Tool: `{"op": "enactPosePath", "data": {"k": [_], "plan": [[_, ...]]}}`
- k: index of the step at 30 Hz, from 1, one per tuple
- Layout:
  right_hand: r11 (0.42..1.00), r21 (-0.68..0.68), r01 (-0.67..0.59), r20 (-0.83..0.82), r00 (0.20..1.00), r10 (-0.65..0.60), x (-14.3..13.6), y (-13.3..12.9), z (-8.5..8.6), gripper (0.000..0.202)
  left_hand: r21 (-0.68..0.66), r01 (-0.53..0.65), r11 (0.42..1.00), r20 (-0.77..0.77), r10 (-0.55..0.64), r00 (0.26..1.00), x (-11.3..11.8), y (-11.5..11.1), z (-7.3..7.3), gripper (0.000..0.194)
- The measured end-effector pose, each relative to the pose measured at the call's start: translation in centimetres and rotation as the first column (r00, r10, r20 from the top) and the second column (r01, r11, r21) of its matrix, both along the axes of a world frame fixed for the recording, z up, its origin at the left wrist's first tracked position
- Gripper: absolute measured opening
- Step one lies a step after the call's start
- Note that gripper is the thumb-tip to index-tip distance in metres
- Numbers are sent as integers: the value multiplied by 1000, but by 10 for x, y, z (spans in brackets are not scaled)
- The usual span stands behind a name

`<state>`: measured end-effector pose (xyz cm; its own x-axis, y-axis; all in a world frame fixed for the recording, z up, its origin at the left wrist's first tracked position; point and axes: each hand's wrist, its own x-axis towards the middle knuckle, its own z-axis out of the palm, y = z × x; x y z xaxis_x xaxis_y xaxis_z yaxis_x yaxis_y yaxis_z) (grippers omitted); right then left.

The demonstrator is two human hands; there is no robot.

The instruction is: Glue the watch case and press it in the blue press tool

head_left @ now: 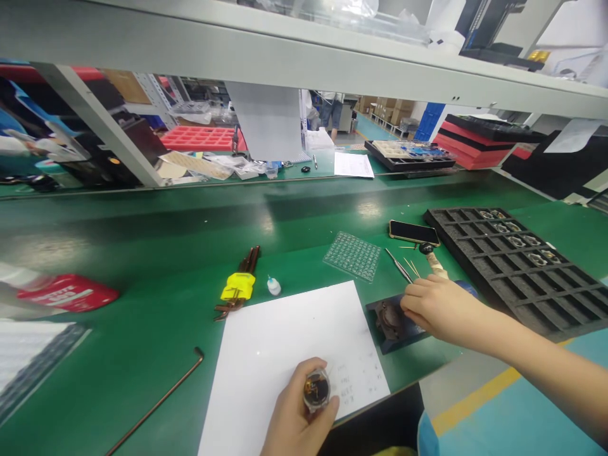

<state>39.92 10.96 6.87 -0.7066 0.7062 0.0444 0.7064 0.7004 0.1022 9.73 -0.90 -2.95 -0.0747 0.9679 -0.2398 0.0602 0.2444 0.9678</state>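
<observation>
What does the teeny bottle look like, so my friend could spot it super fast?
On the green table, find the big white paper. Just beyond its far edge, beside the yellow holder of brown rods, is the tiny bottle. It's whitish with a thin blue tip; the holder's bright yellow.

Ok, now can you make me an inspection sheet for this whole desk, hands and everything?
Surface: green bench top, with white paper bearing handwriting.
Things: round device above the paper; dark metal block to its right.
Clutter: phone, tweezers, yellow-held hex keys, loose hex key, red bottle.
Hands: left hand holds the device; right hand is at the block, fingertips partly hidden.
Cables: nothing seen on the bench top.
Surroundings: partly filled foam tray at right; person in the background.
</observation>
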Motion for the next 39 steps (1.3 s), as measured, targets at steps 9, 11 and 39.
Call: {"op": "enactPosePath", "data": {"k": [9,11,39], "plan": [[999,-40,9,-16,1000,-9,3,-1,1,25,-11,3,1000,-10,-3,1000,1,1,2,37],[999,-53,6,-23,1000,-7,6,-1,-1,24,-17,1,1000,-14,-1,1000,1,1,2,38],[791,58,609,-765,537,-357,99,-96,-89,21,-301,-2,954,594,189,782,6,34,10,53]]}}
